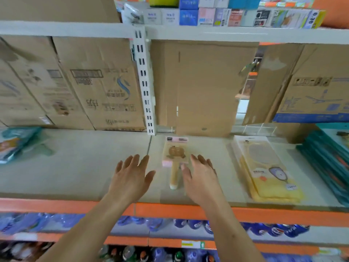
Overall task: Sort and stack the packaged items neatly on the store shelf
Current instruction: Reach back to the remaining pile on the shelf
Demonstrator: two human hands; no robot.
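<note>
Close empty, splayed left hand (pixel 132 174) & right hand (pixel 200 178) squarely on pink-carded wooden-handled brush pack (pixel 175 157) from 8 & 4 o'clock.

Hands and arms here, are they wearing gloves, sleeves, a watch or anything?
No. The left hand and the right hand are bare, with no gloves. No watch or bracelet shows at either wrist. No ring can be made out, though the picture is a bit blurry. The left forearm and the right forearm are bare too, and no sleeve comes into view.
</note>
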